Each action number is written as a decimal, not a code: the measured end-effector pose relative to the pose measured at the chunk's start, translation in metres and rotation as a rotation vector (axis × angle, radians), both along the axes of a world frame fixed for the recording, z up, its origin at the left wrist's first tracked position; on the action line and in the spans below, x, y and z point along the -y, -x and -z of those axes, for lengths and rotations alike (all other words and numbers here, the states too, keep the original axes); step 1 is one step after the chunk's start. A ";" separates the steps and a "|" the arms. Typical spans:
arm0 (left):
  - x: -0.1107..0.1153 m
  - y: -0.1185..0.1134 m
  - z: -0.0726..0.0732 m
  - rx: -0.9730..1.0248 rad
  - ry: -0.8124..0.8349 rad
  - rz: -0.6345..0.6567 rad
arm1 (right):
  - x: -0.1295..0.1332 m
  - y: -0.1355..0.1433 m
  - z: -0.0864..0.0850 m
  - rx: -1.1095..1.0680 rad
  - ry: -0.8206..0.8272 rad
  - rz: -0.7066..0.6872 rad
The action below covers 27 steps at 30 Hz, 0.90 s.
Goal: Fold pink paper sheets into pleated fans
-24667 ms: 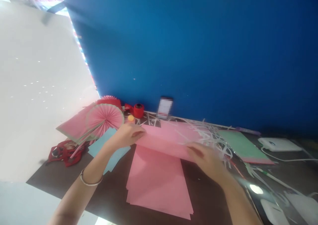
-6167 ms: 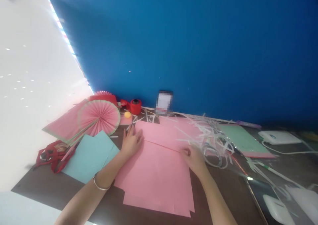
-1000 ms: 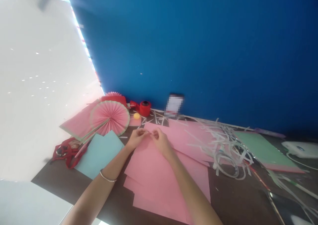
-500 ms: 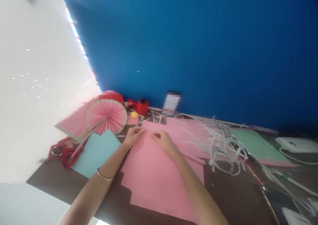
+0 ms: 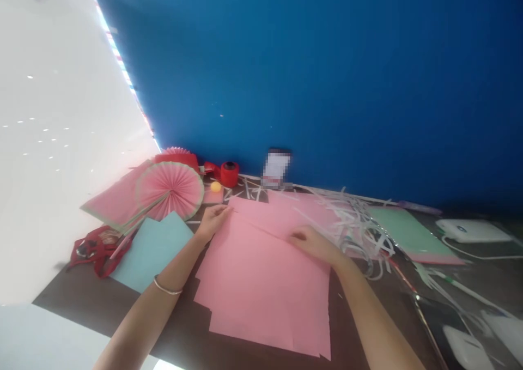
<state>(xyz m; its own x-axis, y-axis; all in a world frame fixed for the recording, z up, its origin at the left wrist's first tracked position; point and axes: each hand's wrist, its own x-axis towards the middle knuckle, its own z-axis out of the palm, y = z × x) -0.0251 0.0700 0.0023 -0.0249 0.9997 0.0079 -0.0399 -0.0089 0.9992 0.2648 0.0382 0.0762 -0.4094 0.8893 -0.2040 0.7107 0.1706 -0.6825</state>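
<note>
Several pink paper sheets (image 5: pixel 265 288) lie overlapping in front of me, and a narrow fold or strip runs along the far edge of the top one. My left hand (image 5: pixel 213 220) pinches the far left corner of that sheet; a silver bangle is on the wrist. Farther right along the same edge, my right hand (image 5: pixel 312 243) has its fingertips closed on the paper.
At left are a pink pleated fan (image 5: pixel 169 190), light blue paper (image 5: pixel 153 253) and a red strap bundle (image 5: pixel 98 250). Red tape (image 5: pixel 229 174) and a blurred upright card (image 5: pixel 277 168) stand by the blue wall. White strips (image 5: pixel 355 223), green paper (image 5: pixel 408 231) and a white device (image 5: pixel 472 231) lie right.
My right hand has slid rightward along the sheet's far edge, away from my left hand, which stays at the left corner. The camera view has shifted slightly.
</note>
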 end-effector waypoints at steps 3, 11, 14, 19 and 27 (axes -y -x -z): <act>-0.001 0.004 0.001 0.016 0.017 -0.033 | 0.003 -0.005 0.000 0.013 -0.030 0.006; -0.002 0.009 -0.004 0.012 0.014 -0.012 | 0.014 -0.032 -0.018 -0.012 0.107 0.070; -0.002 0.012 -0.007 -0.008 0.012 0.010 | 0.018 -0.038 -0.018 -0.024 0.115 0.142; -0.008 0.028 -0.015 -0.169 0.028 0.089 | 0.022 -0.052 -0.013 -0.025 0.026 0.205; -0.010 0.029 -0.082 -0.660 -0.552 0.259 | 0.029 -0.067 -0.034 0.139 -0.531 0.303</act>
<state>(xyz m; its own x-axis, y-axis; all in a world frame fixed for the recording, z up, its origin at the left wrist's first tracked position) -0.0542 0.0799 0.0839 0.3801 0.8230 0.4221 0.4733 -0.5651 0.6757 0.3318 0.0093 0.1100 -0.1245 0.9564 0.2643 0.8565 0.2381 -0.4579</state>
